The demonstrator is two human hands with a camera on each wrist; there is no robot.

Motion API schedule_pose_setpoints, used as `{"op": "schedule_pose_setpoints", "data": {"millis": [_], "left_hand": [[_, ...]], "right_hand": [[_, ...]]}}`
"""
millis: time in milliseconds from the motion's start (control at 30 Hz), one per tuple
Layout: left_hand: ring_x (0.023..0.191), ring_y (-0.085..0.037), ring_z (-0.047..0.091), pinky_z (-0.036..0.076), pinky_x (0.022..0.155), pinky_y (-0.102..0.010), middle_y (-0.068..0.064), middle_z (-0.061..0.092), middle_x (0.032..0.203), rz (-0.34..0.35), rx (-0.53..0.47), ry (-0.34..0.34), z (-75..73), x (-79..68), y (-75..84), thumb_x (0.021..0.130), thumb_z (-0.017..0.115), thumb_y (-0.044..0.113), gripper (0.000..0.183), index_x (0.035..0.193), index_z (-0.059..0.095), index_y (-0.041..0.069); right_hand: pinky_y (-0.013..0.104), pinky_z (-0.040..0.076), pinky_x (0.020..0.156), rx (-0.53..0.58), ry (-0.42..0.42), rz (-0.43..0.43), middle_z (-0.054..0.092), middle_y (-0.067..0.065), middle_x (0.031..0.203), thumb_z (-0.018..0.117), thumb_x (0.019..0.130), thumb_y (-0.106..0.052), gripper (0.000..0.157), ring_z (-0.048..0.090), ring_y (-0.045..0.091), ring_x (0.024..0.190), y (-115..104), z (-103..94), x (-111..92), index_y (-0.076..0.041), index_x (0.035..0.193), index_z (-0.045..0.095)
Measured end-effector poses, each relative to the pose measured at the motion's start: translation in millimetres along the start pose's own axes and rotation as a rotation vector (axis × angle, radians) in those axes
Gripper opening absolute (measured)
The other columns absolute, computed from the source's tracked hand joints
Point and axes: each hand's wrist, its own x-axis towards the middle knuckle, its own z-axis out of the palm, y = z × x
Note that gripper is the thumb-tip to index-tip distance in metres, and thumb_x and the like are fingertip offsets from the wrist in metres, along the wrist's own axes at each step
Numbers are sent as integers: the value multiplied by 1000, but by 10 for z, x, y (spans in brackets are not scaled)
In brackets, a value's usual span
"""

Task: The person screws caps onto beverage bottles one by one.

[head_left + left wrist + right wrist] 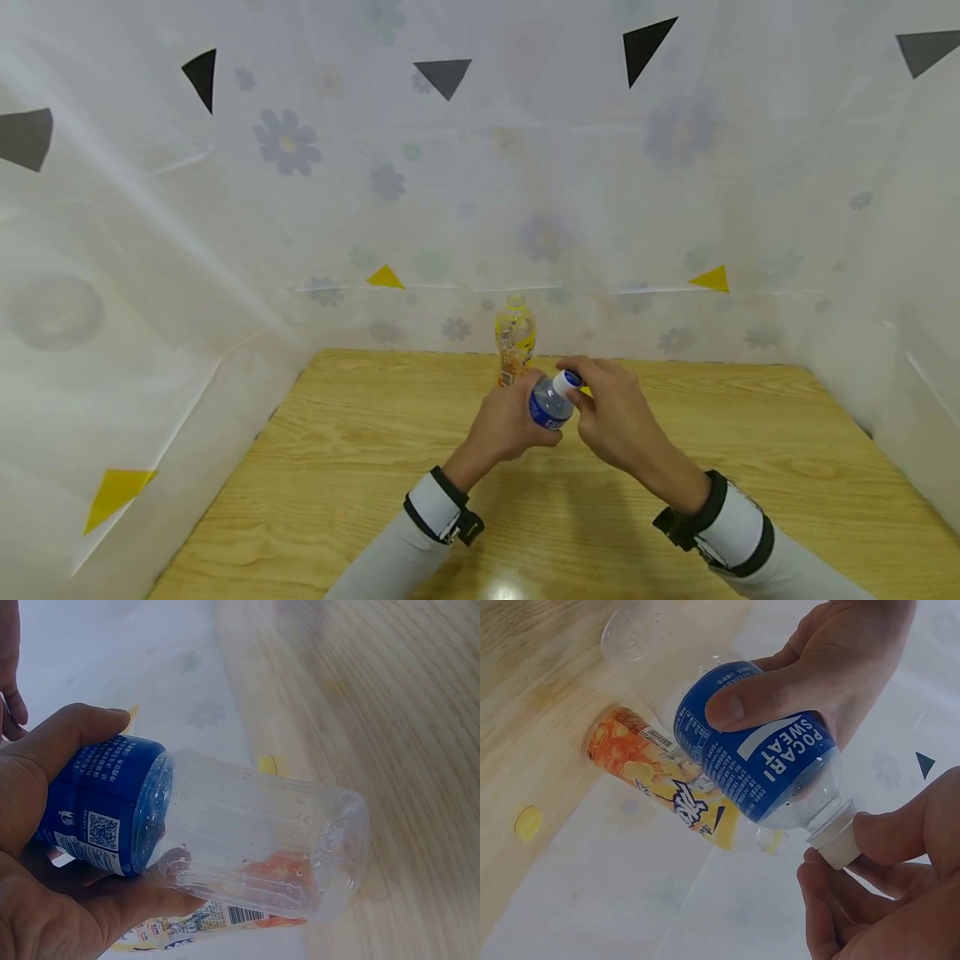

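My left hand [508, 423] grips a clear plastic drink bottle [262, 832] round its blue Pocari Sweat label [742, 742]. The bottle is tilted, its neck toward my right hand [621, 418]. Droplets cling inside its clear lower part. A white bottle cap [837, 838] sits at its mouth, pinched between my right thumb and fingers. How tightly the cap is threaded cannot be told. Just behind stands a second bottle [514, 333], upright and uncapped, with a yellow and orange label [667, 780]; my left hand partly hides it in the head view.
A yellow bottle cap [529, 823] lies on the wood-grain table [360, 433] near the second bottle. Pale flower-patterned sheeting [480, 192] rises behind and at both sides, with black, grey and yellow paper pieces on it.
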Motion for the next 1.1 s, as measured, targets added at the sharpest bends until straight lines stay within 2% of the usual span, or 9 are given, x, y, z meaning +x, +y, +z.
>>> {"op": "schedule_pose_setpoints", "data": {"millis": [300, 667, 1100], "left_hand": [[86, -12, 66, 50, 70, -24, 0, 70, 103, -13, -13, -10, -1, -8, -5, 74, 88, 28, 60, 123, 56, 15], [85, -12, 66, 50, 70, -25, 0, 70, 102, -22, -10, -13, -18, -15, -21, 74, 89, 29, 61, 124, 56, 16], [84, -12, 66, 50, 69, -25, 0, 70, 101, -17, 15, -14, -16, -10, -5, 74, 88, 31, 63, 125, 56, 15]], "right_hand": [[64, 41, 97, -6, 35, -21, 72, 16, 113, 68, 90, 4, 32, 63, 39, 108, 19, 7, -16, -6, 121, 69], [56, 46, 88, 21, 56, -24, 70, 13, 105, 67, 91, 5, 31, 63, 33, 99, 48, 64, -10, -5, 120, 68], [51, 45, 83, 18, 62, -19, 68, 11, 101, 70, 90, 3, 29, 61, 27, 90, 62, 67, -22, -4, 118, 67]]}}
